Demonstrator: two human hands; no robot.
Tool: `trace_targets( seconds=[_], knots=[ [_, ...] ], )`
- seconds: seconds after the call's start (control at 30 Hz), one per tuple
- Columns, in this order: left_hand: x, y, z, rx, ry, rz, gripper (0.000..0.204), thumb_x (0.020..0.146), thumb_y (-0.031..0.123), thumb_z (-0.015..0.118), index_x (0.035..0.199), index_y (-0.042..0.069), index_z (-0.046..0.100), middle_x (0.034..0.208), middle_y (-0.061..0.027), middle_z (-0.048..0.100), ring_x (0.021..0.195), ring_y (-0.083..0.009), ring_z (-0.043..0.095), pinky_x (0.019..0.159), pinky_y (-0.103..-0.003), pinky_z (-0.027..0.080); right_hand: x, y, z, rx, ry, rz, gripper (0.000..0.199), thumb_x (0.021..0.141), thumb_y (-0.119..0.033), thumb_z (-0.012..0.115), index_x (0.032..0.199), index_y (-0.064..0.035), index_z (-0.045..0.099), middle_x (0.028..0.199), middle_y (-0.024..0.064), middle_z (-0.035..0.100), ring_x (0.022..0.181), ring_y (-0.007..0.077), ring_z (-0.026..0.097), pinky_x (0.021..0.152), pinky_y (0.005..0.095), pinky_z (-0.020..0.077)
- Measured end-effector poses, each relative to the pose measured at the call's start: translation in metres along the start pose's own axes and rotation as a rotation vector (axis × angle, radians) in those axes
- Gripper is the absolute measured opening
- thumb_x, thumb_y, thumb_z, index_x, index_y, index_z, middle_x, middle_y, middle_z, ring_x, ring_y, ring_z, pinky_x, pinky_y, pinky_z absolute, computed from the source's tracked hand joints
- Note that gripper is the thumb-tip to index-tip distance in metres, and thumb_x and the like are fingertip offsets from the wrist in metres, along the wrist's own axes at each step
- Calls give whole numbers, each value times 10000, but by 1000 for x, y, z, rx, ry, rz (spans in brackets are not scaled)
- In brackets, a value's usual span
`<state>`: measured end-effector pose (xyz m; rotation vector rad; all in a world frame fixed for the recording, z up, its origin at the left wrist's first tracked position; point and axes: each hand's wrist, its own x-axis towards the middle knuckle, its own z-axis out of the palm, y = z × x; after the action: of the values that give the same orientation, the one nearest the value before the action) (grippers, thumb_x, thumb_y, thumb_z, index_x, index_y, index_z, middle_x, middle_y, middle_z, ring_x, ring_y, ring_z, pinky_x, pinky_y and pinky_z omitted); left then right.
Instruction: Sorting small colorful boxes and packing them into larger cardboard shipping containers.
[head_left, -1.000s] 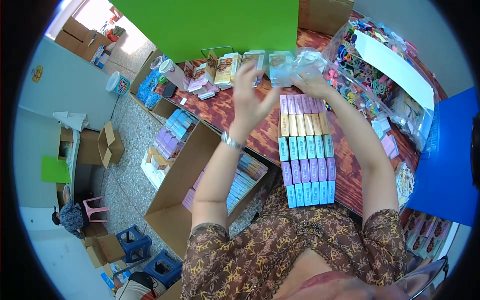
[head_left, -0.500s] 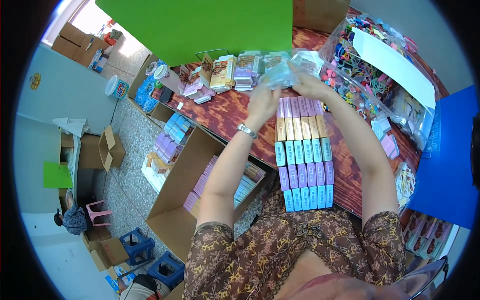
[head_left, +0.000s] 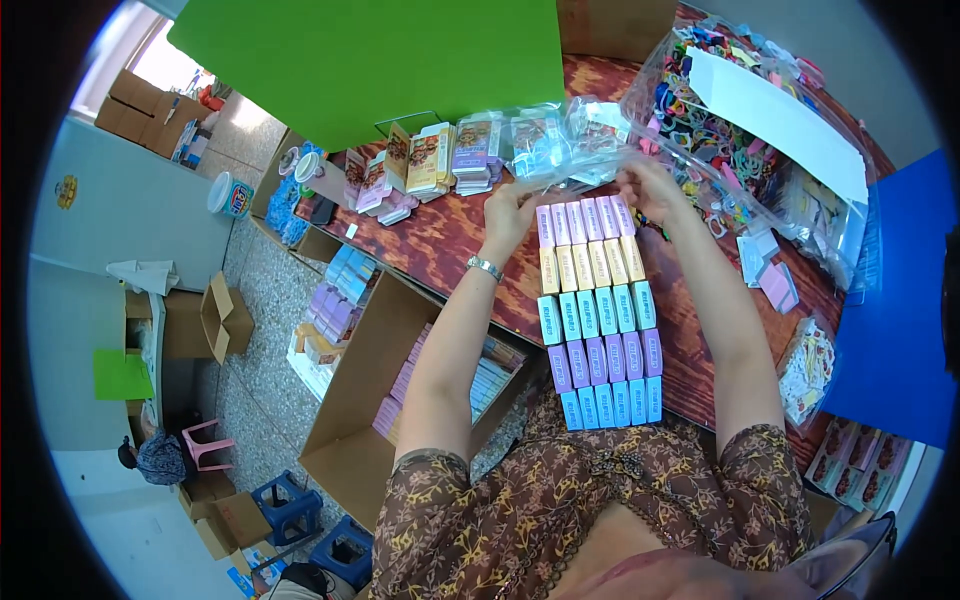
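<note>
A clear plastic bag point(head_left: 572, 180) is stretched between my two hands at the far end of the box rows. My left hand point(head_left: 508, 217) pinches its left side, and my right hand point(head_left: 650, 190) grips its right side. Just on my side of the bag, rows of small cartons point(head_left: 596, 313) stand packed tightly together, coloured pink-purple, yellow, mint, purple and light blue. Behind the bag lie more clear plastic bags point(head_left: 538, 140). My fingertips are partly blurred against the film.
Flat carton stacks point(head_left: 429, 162) line the far table edge before a green board point(head_left: 370, 70). At right sits a clear bin point(head_left: 745, 165) of colourful hair ties. An open cardboard box point(head_left: 365, 385) holding cartons stands left of the table. Farther left are blue stools point(head_left: 287, 503) and a seated person point(head_left: 158, 457).
My hands have moved apart and slightly toward me. The plastic bag, bunched between them before, is now drawn out wide. The whole view has shifted a little.
</note>
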<state>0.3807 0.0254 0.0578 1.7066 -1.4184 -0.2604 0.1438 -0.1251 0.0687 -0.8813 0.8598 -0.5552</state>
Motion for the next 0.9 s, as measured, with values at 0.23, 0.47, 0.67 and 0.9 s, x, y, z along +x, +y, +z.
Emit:
trace_targets(
  seconds=[0.23, 0.47, 0.67, 0.9],
  knots=[
    [-27, -12, 12, -61, 196, -87, 186, 809, 100, 761, 961, 18, 691, 803, -103, 674, 741, -225, 689, 658, -350, 537, 5, 31, -20, -1017, 234, -561, 270, 939, -276, 643, 1031, -33, 713, 800, 52, 698, 739, 147, 672, 638, 255, 514],
    [-42, -23, 19, -1, 67, -487, 257, 834, 203, 735, 1008, 25, 669, 890, -174, 708, 796, -324, 695, 695, -403, 524, -4, 61, -15, -905, 136, -413, 261, 879, -260, 705, 1053, -67, 734, 889, 89, 751, 815, 189, 722, 753, 320, 545],
    [-30, -22, 44, 39, -131, -308, 314, 931, 286, 621, 1106, 26, 649, 957, -187, 717, 921, -379, 684, 792, -451, 512, 37, 103, -64, -859, 173, -416, 267, 881, -261, 703, 1061, -67, 732, 888, 94, 752, 795, 166, 716, 736, 323, 540],
    [-47, -30, 31, -640, 5, -529, 150, 989, 115, 536, 1045, 1, 617, 977, -88, 685, 915, -179, 649, 788, -324, 506, 1, 67, -13, -624, 131, -443, 243, 877, -223, 722, 1040, -43, 734, 855, 71, 739, 740, 124, 687, 678, 281, 533]
  ],
)
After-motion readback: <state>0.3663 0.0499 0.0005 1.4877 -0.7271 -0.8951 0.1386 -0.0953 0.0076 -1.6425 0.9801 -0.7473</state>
